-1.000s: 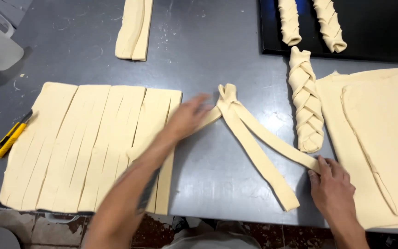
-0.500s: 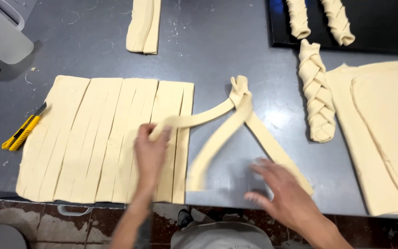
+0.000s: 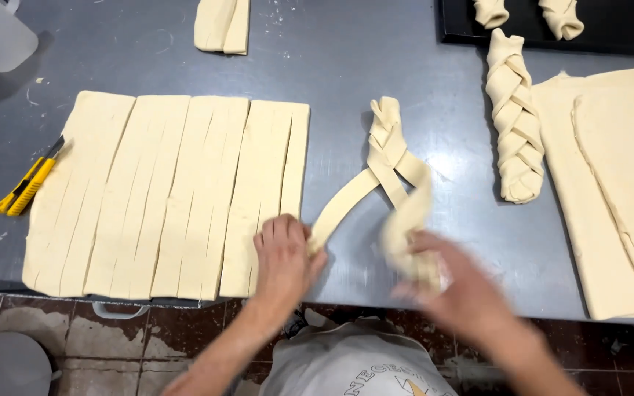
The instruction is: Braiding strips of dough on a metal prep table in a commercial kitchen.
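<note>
A partly braided set of pale dough strips [image 3: 389, 150] lies on the grey metal table [image 3: 354, 66], its plaited top pointing away from me. My left hand [image 3: 282, 257] pinches the end of the left strip near the table's front edge. Blurred with motion, my right hand [image 3: 453, 286] lifts the other strips folded up off the table. To the left lies a dough sheet cut into several long strips [image 3: 177, 191], its right edge touching my left hand.
A finished braid [image 3: 514, 121] lies to the right, beside a large uncut dough sheet [image 3: 610, 183]. A black tray [image 3: 625, 29] at the back right holds twisted pieces. A yellow utility knife [image 3: 27, 187] lies at the left. Folded dough [image 3: 221, 26] sits at the back.
The braid has gained another crossing. My left hand has drawn its strip back toward the front edge, and my right hand has gathered the right strips and lifted them.
</note>
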